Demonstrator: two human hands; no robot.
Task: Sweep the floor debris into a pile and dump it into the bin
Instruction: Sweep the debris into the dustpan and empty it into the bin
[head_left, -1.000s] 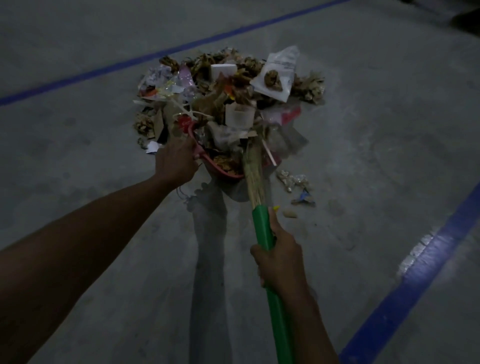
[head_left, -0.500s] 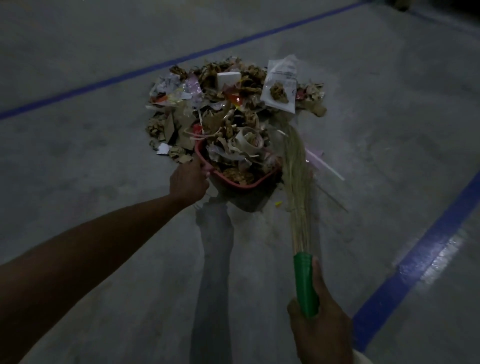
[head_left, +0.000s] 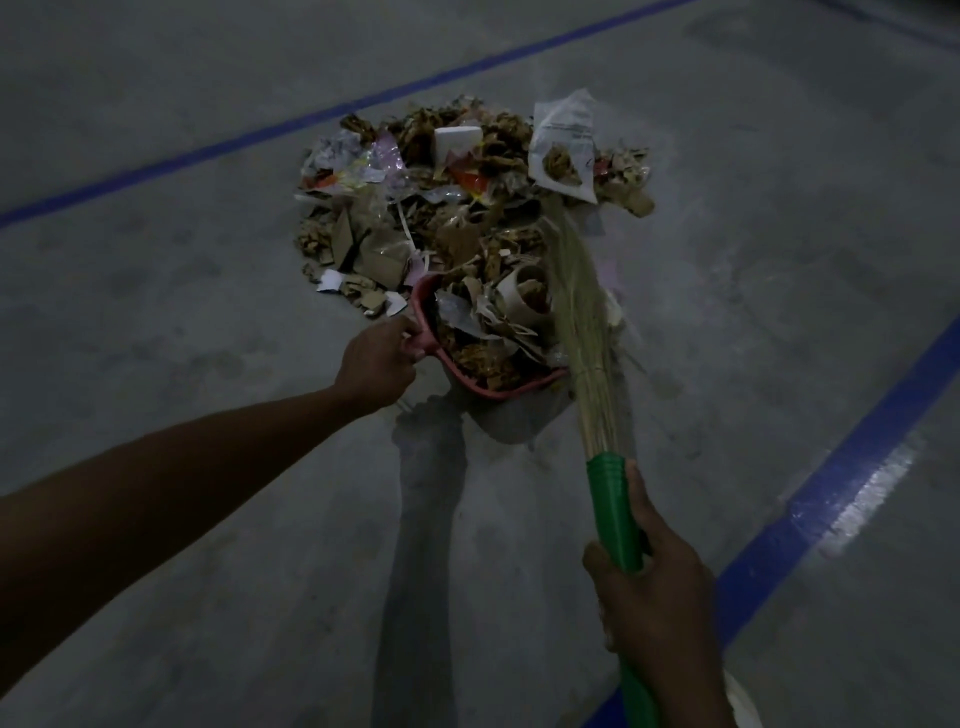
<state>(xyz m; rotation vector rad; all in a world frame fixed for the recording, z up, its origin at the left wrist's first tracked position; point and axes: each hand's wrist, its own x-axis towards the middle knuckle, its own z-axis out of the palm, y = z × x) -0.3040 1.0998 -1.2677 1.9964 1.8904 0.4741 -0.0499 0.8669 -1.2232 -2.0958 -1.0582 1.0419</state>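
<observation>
Both grips holding: left grip (head_left: 376, 364) curled round the handle of the loaded red dustpan (head_left: 498, 391) at the near edge of the debris pile (head_left: 467, 171) on the floor (head_left: 208, 545), right grip (head_left: 654, 597) wrapped on the broom (head_left: 613, 509) by its green handle, bristles now swung in against the pan's right side, nearer than before.

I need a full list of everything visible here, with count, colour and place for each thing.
debris pile: one, brown and white, floor centre, beyond the dustpan.
dustpan: one, red, at the pile's near edge, full of scraps.
broom: one, green handle, straw bristles, along the dustpan's right side.
blue lines: two, on the grey floor, far left and near right.
left hand: one, grips the dustpan handle.
right hand: one, grips the broom handle.
</observation>
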